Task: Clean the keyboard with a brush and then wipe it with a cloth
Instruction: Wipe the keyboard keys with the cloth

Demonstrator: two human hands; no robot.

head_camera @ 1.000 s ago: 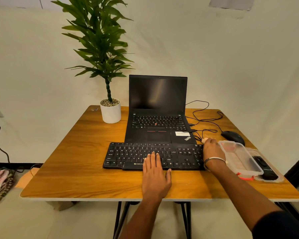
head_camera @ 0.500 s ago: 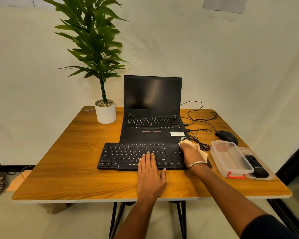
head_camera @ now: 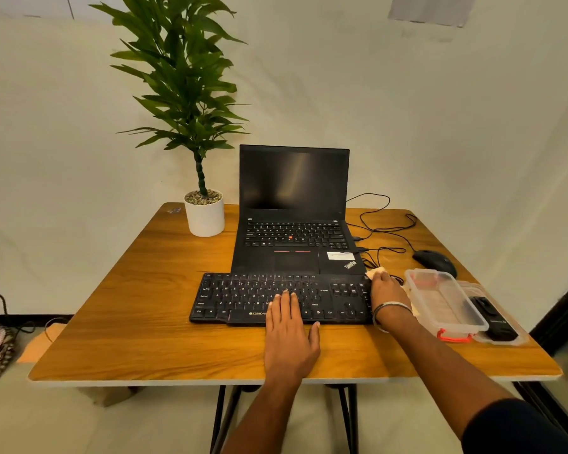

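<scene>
Pressing flat on the keyboard (head_camera: pixel 282 298) near the table's (head_camera: pixel 128 322) front edge, the left hand (head_camera: pixel 289 335) lies with fingers straight, steadying it. The right hand (head_camera: pixel 386 294) pinches a pale cloth (head_camera: pixel 374 273) at the keyboard's far right corner. Wiping looks under way, so brushing is probably done; no brush is clearly visible.

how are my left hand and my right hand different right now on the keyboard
The left hand lies flat with straight fingers on the middle of the keyboard, holding nothing; the right hand is at the keyboard's right end, over a pale cloth. The right wrist wears a bracelet; the left is bare. Both touch the keyboard.
</scene>
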